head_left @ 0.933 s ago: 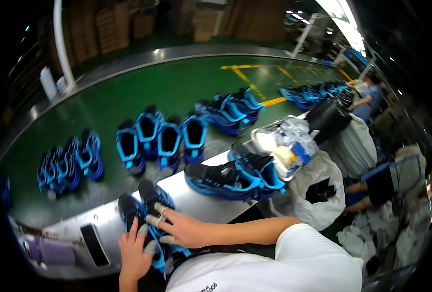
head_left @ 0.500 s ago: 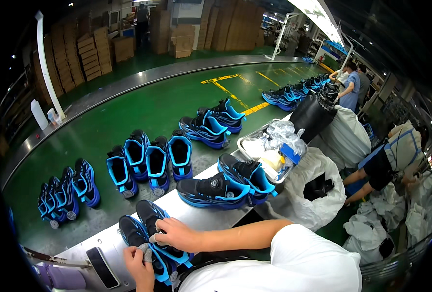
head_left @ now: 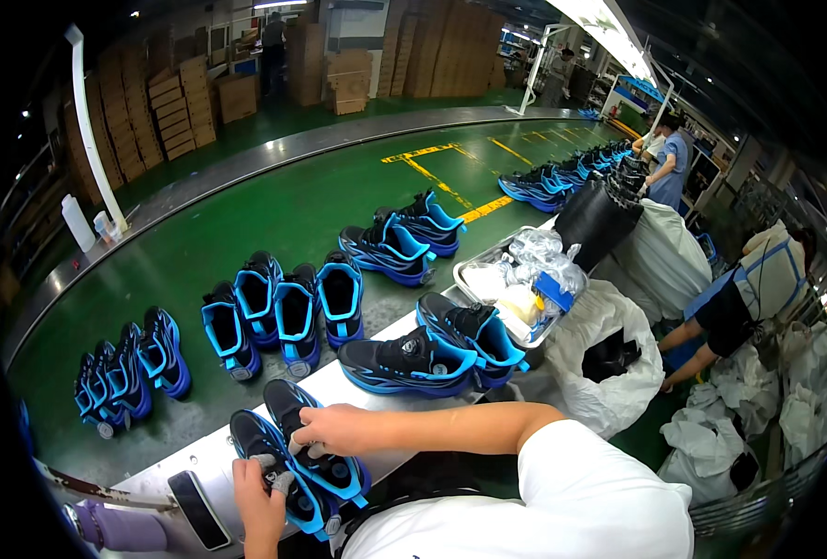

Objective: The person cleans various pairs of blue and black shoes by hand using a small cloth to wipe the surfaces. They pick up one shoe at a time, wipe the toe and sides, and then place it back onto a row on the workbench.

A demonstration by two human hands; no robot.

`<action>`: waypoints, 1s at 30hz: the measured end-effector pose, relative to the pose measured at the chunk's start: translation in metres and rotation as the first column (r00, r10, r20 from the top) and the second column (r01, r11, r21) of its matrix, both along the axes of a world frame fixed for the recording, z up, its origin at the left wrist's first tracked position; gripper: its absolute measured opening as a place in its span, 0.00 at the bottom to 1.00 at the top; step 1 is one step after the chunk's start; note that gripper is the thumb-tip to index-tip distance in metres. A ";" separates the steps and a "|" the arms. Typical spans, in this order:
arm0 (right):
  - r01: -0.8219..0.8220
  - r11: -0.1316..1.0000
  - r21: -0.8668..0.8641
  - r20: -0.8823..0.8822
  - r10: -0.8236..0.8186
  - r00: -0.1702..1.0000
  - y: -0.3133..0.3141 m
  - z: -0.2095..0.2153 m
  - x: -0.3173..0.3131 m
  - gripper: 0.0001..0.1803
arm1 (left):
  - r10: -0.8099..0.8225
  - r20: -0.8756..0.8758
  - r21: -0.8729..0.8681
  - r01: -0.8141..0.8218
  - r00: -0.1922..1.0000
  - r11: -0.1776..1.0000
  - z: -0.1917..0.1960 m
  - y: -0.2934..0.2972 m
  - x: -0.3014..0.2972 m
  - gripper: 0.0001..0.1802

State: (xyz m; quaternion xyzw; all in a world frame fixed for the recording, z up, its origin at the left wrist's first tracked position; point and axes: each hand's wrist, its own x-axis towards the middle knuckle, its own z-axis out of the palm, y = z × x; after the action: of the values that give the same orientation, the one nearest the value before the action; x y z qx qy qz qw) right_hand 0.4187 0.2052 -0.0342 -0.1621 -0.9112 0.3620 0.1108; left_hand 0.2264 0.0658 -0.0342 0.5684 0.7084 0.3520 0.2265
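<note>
A pair of black and blue sneakers stands on the metal bench edge in front of me, toes pointing away. My left hand (head_left: 257,496) is closed over the upper of the left sneaker (head_left: 247,430), with grey covers on its thumb and fingertips. On the right sneaker (head_left: 287,398), my right hand (head_left: 331,430) has its fingers bent down and pinched at the upper, also wearing grey fingertip covers. What exactly lies under the fingertips is hidden. The collars of both sneakers open toward me.
A phone (head_left: 199,511) and a purple cylindrical object (head_left: 124,528) lie at my left. More sneakers (head_left: 404,361) stand to the right and along the green conveyor belt (head_left: 320,191). A tray (head_left: 469,279) of plastic-wrapped items and a white bag (head_left: 581,410) are at right; co-workers (head_left: 671,168) stand beyond.
My left hand has shifted slightly up along the left sneaker, its thumb and fingers now further apart. The right hand stays at the right sneaker, its wrist a little higher.
</note>
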 end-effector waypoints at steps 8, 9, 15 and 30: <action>0.124 0.992 -0.003 0.008 -0.124 0.992 0.002 -0.002 0.003 0.14 | -0.158 0.147 0.020 0.157 0.976 0.987 -0.015 -0.005 -0.020 0.20; 0.037 0.998 -0.051 -0.043 -0.039 0.998 0.005 -0.005 0.005 0.15 | -0.114 0.092 0.032 0.111 0.989 0.993 -0.014 -0.003 -0.013 0.20; 0.254 0.940 0.227 -0.058 -0.247 0.967 -0.009 -0.030 -0.008 0.15 | -0.210 0.172 -0.008 0.215 0.962 0.977 -0.022 -0.011 -0.040 0.19; 0.004 0.980 -0.196 0.136 0.024 0.990 0.008 0.010 -0.035 0.18 | -0.040 0.106 0.011 0.039 0.994 0.999 -0.009 -0.017 -0.047 0.22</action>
State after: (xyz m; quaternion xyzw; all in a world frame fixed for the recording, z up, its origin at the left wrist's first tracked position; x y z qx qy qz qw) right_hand 0.3834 0.2133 -0.0246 -0.1923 -0.8774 0.4386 0.0294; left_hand 0.1794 0.0491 -0.0428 0.5635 0.6825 0.3803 0.2684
